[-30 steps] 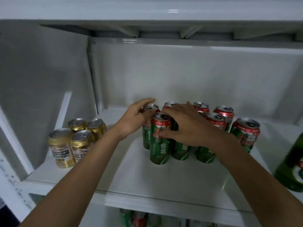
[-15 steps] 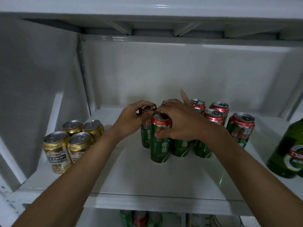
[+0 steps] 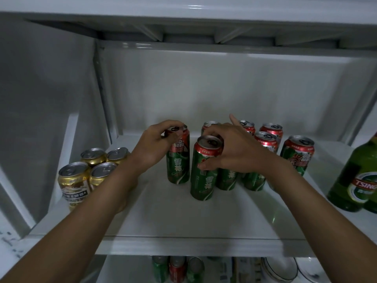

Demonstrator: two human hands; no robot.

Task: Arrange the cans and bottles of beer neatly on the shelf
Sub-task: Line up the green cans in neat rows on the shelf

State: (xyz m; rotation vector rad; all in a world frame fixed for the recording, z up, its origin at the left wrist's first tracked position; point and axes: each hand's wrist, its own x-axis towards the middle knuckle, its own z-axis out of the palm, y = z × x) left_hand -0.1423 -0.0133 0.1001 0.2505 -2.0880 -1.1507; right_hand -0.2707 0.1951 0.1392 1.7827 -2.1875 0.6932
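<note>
- A tall green aluminium beer can with a red band at its top [image 3: 204, 170] stood upright near the middle of the white shelf [image 3: 183, 217], in front of the other green cans and closest to the shelf's front edge.
- The person's right hand [image 3: 234, 152] was closed on that front can, thumb low on its green side and fingers curled over the rim, with the index finger raised.
- A second green-and-red beer can [image 3: 179, 158] stood upright just beside it to the left and a little further back; the left hand [image 3: 157, 146] gripped its top, fingertips pinched around the rim.
- Behind and to the right of the right hand, a cluster of matching green-and-red cans [image 3: 269, 137] stood close together, partly hidden by the hand and wrist; one more can [image 3: 298, 154] stood slightly apart at the cluster's right.
- Four shorter gold cans with silver tops [image 3: 91, 168] formed a tight square at the shelf's left end, well apart from the green cans.
- A green glass beer bottle with a red-and-white label [image 3: 359, 176] stood at the far right edge, cut off by the frame.
- On the lower shelf, blurred green and red cans [image 3: 177, 269] and white bowls [image 3: 285, 269] showed.
</note>
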